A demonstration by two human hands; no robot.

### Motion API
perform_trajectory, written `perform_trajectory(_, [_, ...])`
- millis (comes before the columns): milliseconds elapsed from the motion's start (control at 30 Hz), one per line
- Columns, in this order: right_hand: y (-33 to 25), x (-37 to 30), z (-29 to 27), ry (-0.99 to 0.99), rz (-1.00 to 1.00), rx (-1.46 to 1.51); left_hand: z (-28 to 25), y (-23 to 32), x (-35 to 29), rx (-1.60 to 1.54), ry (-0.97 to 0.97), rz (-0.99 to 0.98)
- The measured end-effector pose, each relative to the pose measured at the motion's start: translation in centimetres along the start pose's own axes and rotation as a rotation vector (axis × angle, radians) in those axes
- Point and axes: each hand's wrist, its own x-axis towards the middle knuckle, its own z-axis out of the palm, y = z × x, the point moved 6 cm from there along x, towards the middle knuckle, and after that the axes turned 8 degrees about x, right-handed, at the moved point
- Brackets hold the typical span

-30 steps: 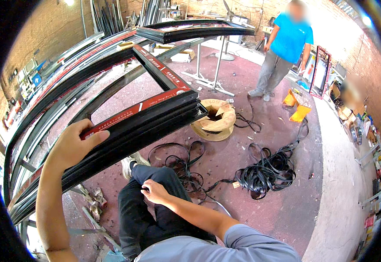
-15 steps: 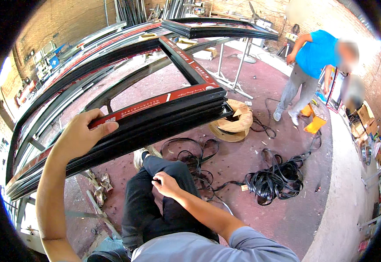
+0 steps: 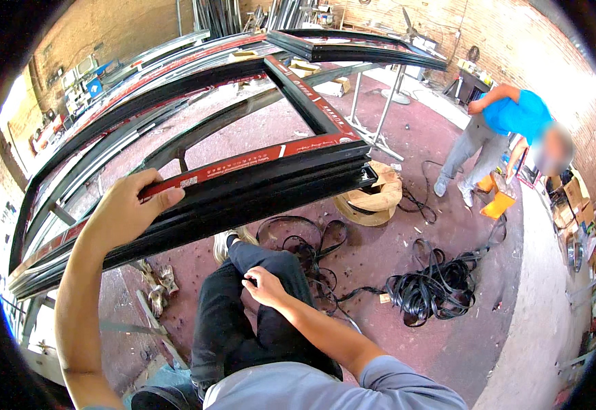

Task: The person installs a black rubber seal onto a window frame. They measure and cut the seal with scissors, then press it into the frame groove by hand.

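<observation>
A black metal window frame [image 3: 264, 195] with red printed film along its upper faces slants across the view, raised above the floor. My left hand [image 3: 126, 208] is closed over the frame's near edge, thumb on top of the film and fingers reaching over to the inner side. My right hand [image 3: 266, 287] rests on my bent knee in black trousers [image 3: 226, 328]. Its fingers are curled in, with a small dark spot at them; whether that is a thing or a gap cannot be made out.
More frames [image 3: 380, 55] lie stacked at the back on stands. A round wrapped roll [image 3: 373, 198] and tangled black rubber strip [image 3: 427, 290] lie on the reddish floor. A co-worker in a blue shirt [image 3: 516, 113] bends at the right, near cardboard boxes [image 3: 574, 195].
My view has turned slightly, so the background sits further right. The co-worker bends lower. Both my hands keep nearly the same places, the left still on the frame.
</observation>
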Motion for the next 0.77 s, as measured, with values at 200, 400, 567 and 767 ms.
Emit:
perform_trajectory(200, [-0.5,0.2,0.0,0.017,-0.045,-0.053,0.5,-1.4,0.6,-0.052,-0.028,0.088])
perform_trajectory(400, [0.7,-0.1,0.3,0.024,-0.039,0.007,-0.1,-2.6,-0.5,0.039,-0.038,0.083])
perform_trajectory(567, [0.8,0.3,0.4,-0.033,0.040,0.024,0.1,-2.8,-0.2,0.035,-0.016,0.120])
perform_trajectory(767, [0.3,0.3,0.4,-0.055,0.067,0.026,-0.3,-5.0,-1.2,0.031,-0.036,0.119])
